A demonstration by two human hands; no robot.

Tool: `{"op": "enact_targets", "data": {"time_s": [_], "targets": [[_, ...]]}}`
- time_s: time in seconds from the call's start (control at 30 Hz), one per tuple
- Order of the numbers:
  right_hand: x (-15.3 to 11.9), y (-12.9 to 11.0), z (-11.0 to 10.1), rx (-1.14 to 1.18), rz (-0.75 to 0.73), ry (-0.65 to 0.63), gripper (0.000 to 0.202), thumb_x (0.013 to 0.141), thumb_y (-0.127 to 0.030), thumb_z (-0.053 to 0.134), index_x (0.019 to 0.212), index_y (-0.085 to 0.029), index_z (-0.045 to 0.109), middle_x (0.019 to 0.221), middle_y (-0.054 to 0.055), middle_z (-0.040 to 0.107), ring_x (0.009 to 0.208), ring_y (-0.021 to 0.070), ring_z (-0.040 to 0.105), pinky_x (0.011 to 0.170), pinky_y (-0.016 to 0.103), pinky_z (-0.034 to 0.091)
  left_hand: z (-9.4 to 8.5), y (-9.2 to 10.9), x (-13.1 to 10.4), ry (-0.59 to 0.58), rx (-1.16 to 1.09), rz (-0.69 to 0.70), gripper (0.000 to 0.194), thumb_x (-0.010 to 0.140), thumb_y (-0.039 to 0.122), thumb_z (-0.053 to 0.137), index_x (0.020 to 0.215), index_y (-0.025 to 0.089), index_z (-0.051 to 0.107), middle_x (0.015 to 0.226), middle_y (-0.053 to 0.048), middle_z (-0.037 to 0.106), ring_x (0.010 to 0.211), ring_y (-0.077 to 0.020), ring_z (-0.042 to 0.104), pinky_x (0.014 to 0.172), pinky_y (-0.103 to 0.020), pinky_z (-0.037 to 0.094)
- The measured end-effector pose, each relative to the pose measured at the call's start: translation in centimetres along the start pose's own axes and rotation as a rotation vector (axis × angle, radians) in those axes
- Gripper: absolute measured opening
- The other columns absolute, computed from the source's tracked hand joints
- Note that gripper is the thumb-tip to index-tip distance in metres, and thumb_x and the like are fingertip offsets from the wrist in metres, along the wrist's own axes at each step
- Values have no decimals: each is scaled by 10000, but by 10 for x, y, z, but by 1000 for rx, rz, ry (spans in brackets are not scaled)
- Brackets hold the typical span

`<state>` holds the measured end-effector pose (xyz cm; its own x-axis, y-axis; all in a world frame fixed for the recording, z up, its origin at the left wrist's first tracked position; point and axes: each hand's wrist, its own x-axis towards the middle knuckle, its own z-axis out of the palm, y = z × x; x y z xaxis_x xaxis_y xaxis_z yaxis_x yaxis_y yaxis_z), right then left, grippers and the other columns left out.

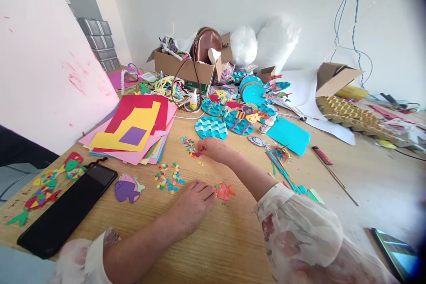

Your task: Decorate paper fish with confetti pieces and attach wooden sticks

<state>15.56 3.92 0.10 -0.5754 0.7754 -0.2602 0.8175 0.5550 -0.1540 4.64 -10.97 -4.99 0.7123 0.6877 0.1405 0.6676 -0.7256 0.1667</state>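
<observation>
Orange paper fish [224,191] flat on brown wooden counter [233,239], at L hand [196,204] fingertips, R side, axis approx. L–R; R hand [213,148] farther, by tiny multicol. paper bits [188,143]; both grips unclear.

The pale wooden worktop [213,248] bears, at near left, a black smartphone [68,211] with patchwork paper fish [41,193] beside it, a purple paper fish [124,190] overlapping a pink one [135,182] and, farther back, a stack of coloured paper [115,117]. Across the middle lie round paper dots [171,184], small paper scraps [188,143] and an orange paper fish [224,191], with a wavy-striped turquoise disc [211,128] beyond. To the right are a turquoise sheet [289,135], narrow paper strips [282,171], a thin stick [336,181] and, nearer, another phone [397,248].
</observation>
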Motion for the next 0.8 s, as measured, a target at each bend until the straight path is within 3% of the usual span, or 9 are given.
{"op": "enact_targets", "data": {"time_s": [0.43, 0.8], "targets": [[4, 2, 3, -49, -5, 0, 207, 790, -184, 458, 898, -203, 633, 900, 43, 653, 800, 156, 565, 550, 219, 290, -9, 2, 2, -65, -61, -31, 252, 869, 145, 427, 1106, 116, 507, 1081, -62, 573, 991, -200, 487, 871, -354, 403], [5, -7, -10, -47, -18, -3, 286, 793, -163, 434, 1010, -211, 614, 996, 50, 644, 865, 158, 573, 607, 210, 352, -8, 1, 2, -88, -63, -34, 258, 867, 134, 421, 1113, 121, 495, 1091, -66, 563, 1005, -203, 476, 876, -356, 393]]}}
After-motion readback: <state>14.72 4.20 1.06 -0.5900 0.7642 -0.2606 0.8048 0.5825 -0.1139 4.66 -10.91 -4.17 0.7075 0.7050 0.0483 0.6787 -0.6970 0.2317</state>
